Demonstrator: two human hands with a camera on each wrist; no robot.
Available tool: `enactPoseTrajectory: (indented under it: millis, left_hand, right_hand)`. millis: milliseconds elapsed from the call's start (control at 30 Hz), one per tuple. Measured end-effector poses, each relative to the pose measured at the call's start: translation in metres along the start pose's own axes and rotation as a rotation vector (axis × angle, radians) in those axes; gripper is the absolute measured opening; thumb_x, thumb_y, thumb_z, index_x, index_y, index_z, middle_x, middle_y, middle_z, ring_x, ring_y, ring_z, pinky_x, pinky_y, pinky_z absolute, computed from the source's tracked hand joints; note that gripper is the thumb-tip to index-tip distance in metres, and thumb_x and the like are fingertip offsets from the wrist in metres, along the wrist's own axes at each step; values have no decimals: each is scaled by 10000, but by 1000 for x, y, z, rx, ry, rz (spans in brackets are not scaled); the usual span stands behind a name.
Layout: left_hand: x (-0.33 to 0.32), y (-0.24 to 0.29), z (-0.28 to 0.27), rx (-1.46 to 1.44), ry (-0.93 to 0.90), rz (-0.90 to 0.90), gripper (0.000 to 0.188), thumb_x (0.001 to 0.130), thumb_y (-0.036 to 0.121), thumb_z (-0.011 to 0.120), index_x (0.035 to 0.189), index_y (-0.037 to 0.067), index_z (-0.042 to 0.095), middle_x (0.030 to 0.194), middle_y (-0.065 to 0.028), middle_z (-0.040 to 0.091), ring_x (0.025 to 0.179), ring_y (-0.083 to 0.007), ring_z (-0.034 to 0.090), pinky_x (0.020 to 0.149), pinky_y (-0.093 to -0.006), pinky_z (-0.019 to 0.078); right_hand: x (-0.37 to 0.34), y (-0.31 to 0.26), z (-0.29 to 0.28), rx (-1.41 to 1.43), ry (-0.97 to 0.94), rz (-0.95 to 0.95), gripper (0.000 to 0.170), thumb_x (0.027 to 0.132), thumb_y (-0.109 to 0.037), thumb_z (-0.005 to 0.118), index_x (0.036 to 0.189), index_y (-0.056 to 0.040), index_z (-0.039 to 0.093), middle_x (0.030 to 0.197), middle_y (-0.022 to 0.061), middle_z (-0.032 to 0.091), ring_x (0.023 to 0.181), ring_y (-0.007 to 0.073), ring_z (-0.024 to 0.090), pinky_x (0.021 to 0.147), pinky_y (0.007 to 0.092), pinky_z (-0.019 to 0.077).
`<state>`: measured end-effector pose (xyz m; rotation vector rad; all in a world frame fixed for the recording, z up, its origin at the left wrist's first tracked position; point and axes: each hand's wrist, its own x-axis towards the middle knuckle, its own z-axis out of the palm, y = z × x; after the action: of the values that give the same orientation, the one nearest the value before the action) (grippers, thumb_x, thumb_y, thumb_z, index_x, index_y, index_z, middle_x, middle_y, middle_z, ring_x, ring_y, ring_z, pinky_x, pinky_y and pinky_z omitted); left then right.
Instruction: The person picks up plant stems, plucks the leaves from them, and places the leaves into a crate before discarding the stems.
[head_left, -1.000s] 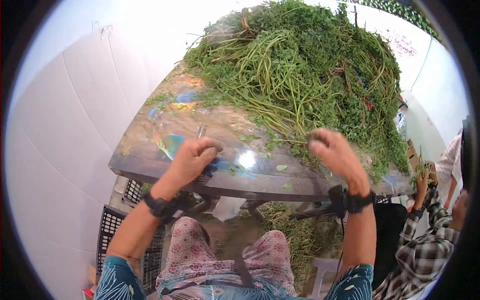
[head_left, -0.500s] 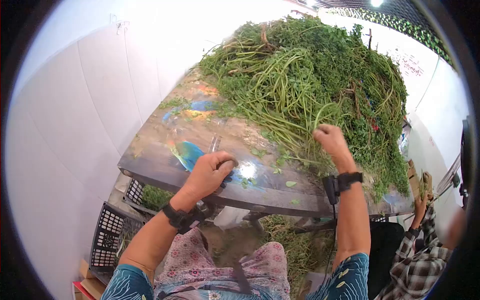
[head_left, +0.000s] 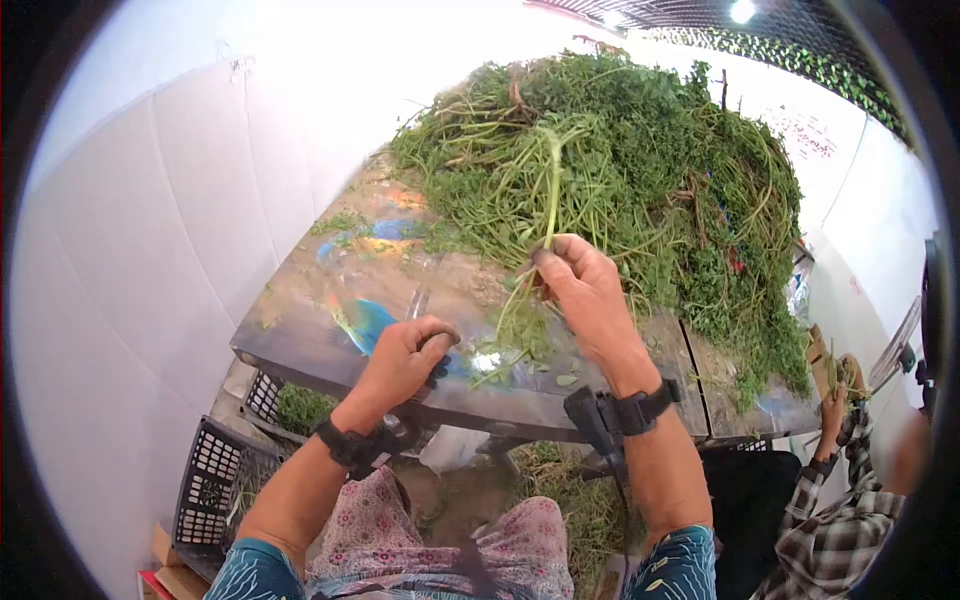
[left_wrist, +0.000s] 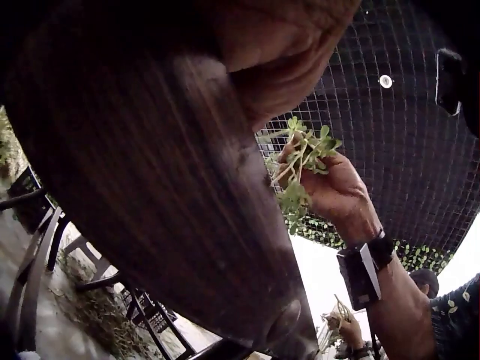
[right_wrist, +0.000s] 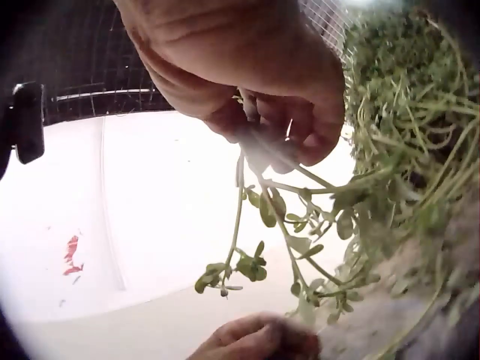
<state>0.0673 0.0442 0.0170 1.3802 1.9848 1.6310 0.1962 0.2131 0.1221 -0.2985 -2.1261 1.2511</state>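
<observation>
1. R hand: thumb + fingers pinch a green sprig partway along; thick stem end points up, leafy ends hang below the grip
2. L hand: low over the table, fingers curled in, thumb up by the index side, no item visible in it
3. Sprig is up off the table, btwn L hand and the big heap; R wrist view has L fingers just below the leafy tips, can't tell if touching
4. Step in hand, my read: sorting / trimming one sprig at a time, R bringing it over to L
5. To do it well: pinch firm but light, as thin stems like these prob bruise or snap if squeezed
6. Lift the sprig well clear of the heap first, else side shoots may snag & drag extra stems along
7. Open L thumb + index a bit before the sprig gets there, then take it near the leaf joints, not by loose leaf tips
8. Steady w/ one hand, pull w/ the other; short tugs prob cleaner than a yank
9. Mind the cable off the R wrist unit; swing wide & it could catch on the table edge
10. Loose leaf lies nr the front edge, easy to sweep off w/ a forearm
</observation>
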Motion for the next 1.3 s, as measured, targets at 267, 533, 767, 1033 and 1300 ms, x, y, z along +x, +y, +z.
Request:
enactPoseTrajectory:
  millis: [267, 533, 767, 1033, 1300]
  left_hand:
    - [-1, 3, -5, -101, 61, 18, 179, 867, 124, 498, 893, -28, 589, 782, -4, 597, 743, -69, 528, 687, -229, 437]
    - [-3, 0, -8, -243, 36, -4, 203, 863, 135, 532, 987, -22, 568, 813, -16, 600, 739, -58, 531, 656, -213, 435]
    - [-20, 49, -6, -670, 141, -1, 310, 874, 198, 554, 1119, 20, 485, 843, -26, 571, 693, -102, 561, 619, -240, 465]
    - [-37, 71, -16, -835, 223, -19, 213, 878, 209, 551, 995, 32, 544, 743, -28, 567, 634, -115, 569, 578, -258, 494]
    - [-48, 70, 4, -891, 193, -47, 163, 868, 171, 568, 935, 22, 566, 754, -49, 597, 668, -112, 564, 630, -272, 489]
  right_hand:
    - [4, -8, -6, 37, -3, -196, 195, 837, -122, 553, 978, 8, 588, 807, 45, 625, 677, 120, 574, 612, 255, 451]
    - [-19, -12, -9, -737, 73, -587, 135, 740, -78, 614, 875, -76, 602, 753, 90, 572, 682, 271, 564, 591, 339, 449]
    - [-49, -15, 2, -914, 57, -731, 153, 671, -76, 601, 821, -91, 574, 688, 57, 522, 646, 242, 541, 549, 349, 424]
    - [-87, -24, 7, -970, 0, -642, 172, 661, -73, 593, 831, -92, 570, 756, 44, 536, 718, 230, 549, 630, 351, 424]
    - [-103, -37, 9, -778, 33, -627, 419, 605, -98, 690, 1001, -66, 555, 959, 94, 537, 880, 278, 517, 794, 396, 388]
